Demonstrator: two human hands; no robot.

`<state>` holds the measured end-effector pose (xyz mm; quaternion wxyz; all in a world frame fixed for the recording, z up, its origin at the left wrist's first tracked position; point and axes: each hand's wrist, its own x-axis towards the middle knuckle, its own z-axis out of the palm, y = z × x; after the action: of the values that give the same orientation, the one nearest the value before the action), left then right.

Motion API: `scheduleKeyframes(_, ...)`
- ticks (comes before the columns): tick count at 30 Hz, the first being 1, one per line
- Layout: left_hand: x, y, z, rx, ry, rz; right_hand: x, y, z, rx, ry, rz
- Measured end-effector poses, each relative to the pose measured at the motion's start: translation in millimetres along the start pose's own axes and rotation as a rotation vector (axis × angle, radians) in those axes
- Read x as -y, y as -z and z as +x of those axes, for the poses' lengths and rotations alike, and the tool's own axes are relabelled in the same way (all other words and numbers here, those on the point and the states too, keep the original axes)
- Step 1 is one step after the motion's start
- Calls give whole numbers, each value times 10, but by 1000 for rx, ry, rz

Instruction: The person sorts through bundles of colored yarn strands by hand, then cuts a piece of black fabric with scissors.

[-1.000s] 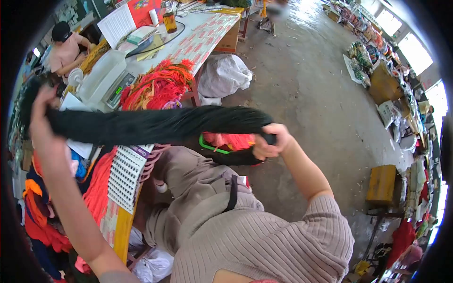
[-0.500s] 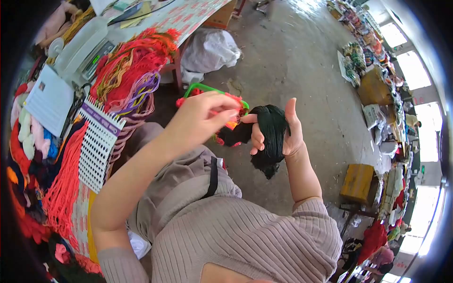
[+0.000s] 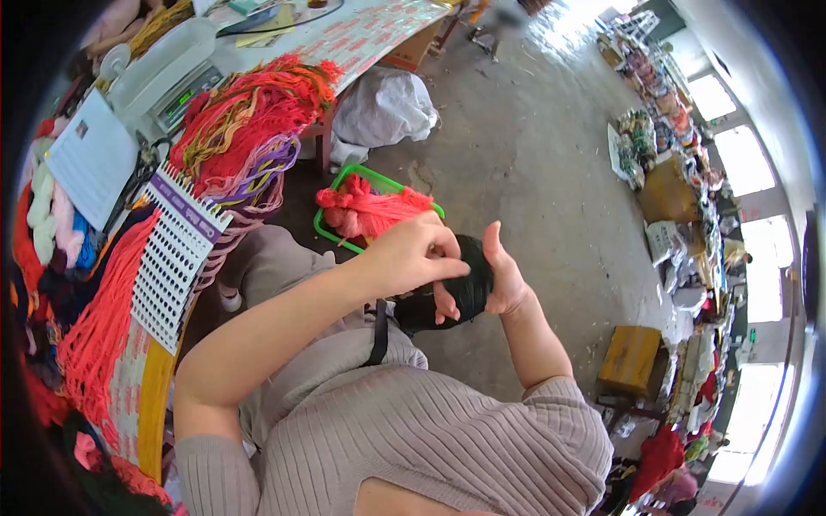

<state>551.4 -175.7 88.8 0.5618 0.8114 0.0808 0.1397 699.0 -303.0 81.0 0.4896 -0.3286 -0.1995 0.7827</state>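
Note:
A thick skein of black yarn [image 3: 475, 279] is looped round my right hand [image 3: 508, 288]. The thumb of that hand sticks up at the skein's right side, and its other fingertips show on the left side. My left hand [image 3: 420, 251] is at the skein's upper left, thumb and forefinger pinched together against the black strands. Part of the yarn hangs down to the left, toward my lap. Just beyond my left hand, a green basket [image 3: 320, 225] on the floor side holds a bundle of coral-pink yarn [image 3: 370, 206].
On the left stands a table [image 3: 153, 413] with red and multicoloured yarn hanks [image 3: 249, 112], a punched white card [image 3: 176, 267], a paper sheet [image 3: 93, 159] and a scale [image 3: 185, 99]. A white sack [image 3: 387, 103] lies beneath it. A cardboard box [image 3: 632, 357] stands at right.
My left hand has moved down and right onto the black yarn. My right hand, with the skein, has shifted down and left. More of the green basket shows.

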Motion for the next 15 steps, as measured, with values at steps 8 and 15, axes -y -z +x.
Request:
scheduleKeyframes(8,-15,501,-294,-1,56,-1860,33,377,-145,401,-133,41)
scheduleKeyframes(15,204,825,-675,-426,-140,-1257,510,-25,-60,169,15,-419)
